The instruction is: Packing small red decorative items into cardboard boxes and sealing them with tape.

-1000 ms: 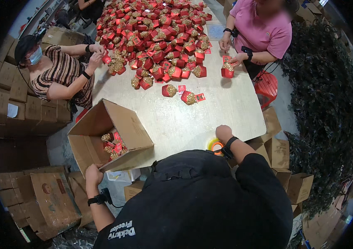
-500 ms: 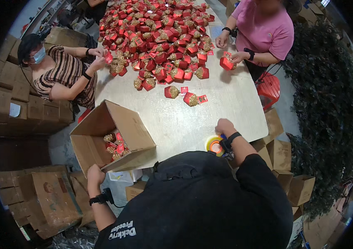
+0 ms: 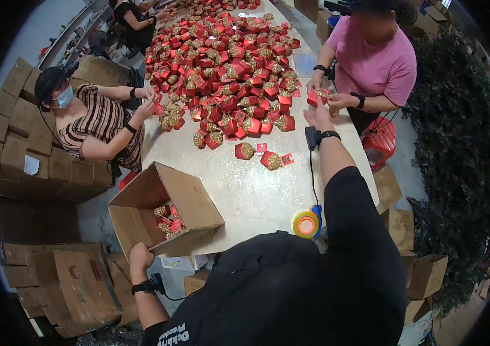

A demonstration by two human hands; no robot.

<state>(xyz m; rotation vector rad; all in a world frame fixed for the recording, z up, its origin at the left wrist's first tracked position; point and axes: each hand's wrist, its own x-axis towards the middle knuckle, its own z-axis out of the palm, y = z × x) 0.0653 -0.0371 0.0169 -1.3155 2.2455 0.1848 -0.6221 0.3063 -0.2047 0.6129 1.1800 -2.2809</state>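
My left hand [image 3: 140, 256] is closed on the near edge of an open cardboard box [image 3: 190, 199] tilted at the table's left edge. Inside it lie several red-and-gold ornaments [image 3: 170, 222] with red tags. My right arm stretches across the table. The right hand [image 3: 321, 120] has its fingers extended, just below a red ornament [image 3: 317, 97] between a co-worker's hands; whether it touches the ornament I cannot tell. Two loose ornaments, one red with a gold beaded top [image 3: 245, 151] and one tagged [image 3: 270, 160], lie at mid-table.
A large heap of ornaments [image 3: 222, 75] covers the far table. A tape roll on a blue dispenser [image 3: 306, 223] sits near the front edge. A person in stripes [image 3: 103, 124] works on the left, one in pink [image 3: 371, 57] on the right. A red stool [image 3: 380, 141] stands beside the table.
My right hand has left the spot beside the tape roll and reached far forward to the co-worker in pink. My left hand stays on the box. The whole view has shifted slightly.
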